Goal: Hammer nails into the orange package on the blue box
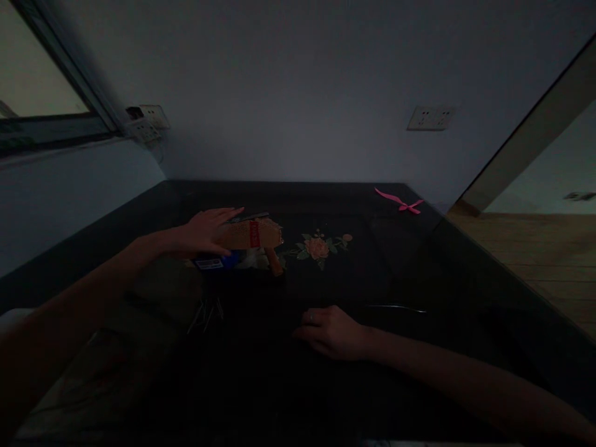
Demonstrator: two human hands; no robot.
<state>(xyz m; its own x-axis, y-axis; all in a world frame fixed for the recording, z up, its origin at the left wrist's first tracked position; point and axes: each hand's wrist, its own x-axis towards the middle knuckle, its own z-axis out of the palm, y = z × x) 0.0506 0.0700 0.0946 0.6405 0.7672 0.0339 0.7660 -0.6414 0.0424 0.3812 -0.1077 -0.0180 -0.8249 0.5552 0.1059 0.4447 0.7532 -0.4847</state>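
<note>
The scene is very dark. My left hand (206,231) reaches over the black table (372,273) and grips one end of a tan packet with a red band (254,234); its fingers are stretched along the packet. Under the packet lie a blue box with a white label (215,262) and an orange object (274,262). My right hand (331,332) rests palm down on the table nearer to me, fingers loosely curled, a ring on one finger, with nothing seen in it.
A flower motif (319,246) decorates the tabletop. A pink ribbon (401,202) lies at the far right corner. A thin metal piece (398,307) lies right of my right hand. Several thin pins (205,315) lie near the left. Wall sockets (431,118) sit behind.
</note>
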